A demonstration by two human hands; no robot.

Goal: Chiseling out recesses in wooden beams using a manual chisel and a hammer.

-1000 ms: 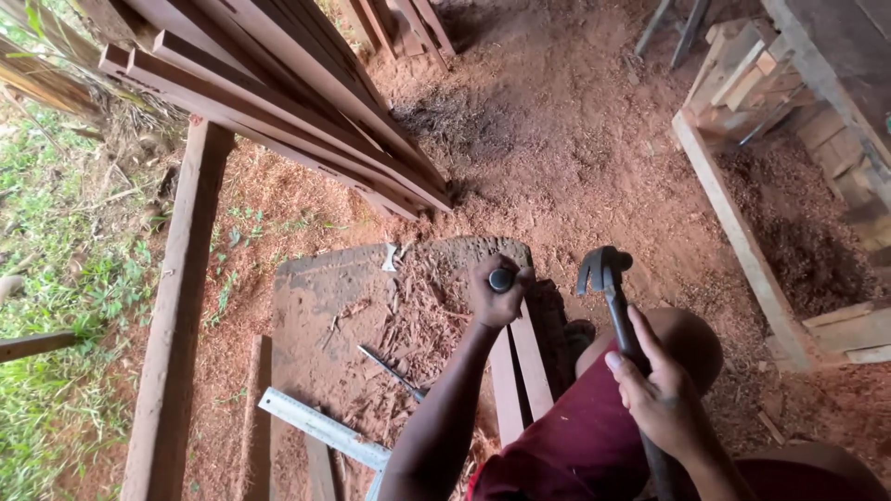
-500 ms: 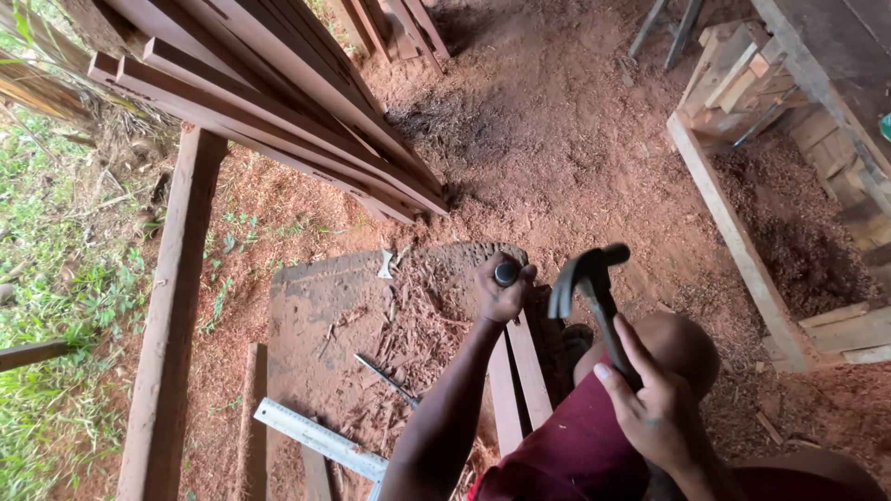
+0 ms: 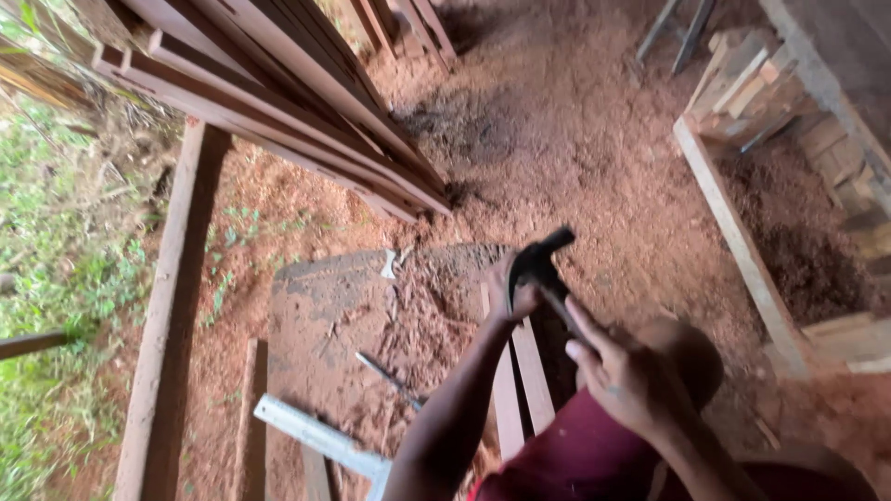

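My right hand point(image 3: 620, 373) grips the handle of a dark claw hammer point(image 3: 541, 263). The hammer head is down at my left hand point(image 3: 510, 299), whose fingers are closed around a small dark-topped tool. That tool is mostly hidden behind the hammer head. My left hand rests on the top end of two narrow wooden slats point(image 3: 529, 373), which lie side by side on a flat grey slab point(image 3: 325, 306) strewn with reddish sawdust.
A metal ruler point(image 3: 320, 436) and a thin dark rod point(image 3: 390, 378) lie on the slab to the left. Long planks point(image 3: 306, 121) lean at the upper left, and a beam point(image 3: 167, 315) lies beside grass. A wooden frame with offcuts point(image 3: 742, 232) stands at right.
The hammer has swung down and to the left, from raised beside my left hand to meeting the tool in it. My left hand has stayed on the slats.
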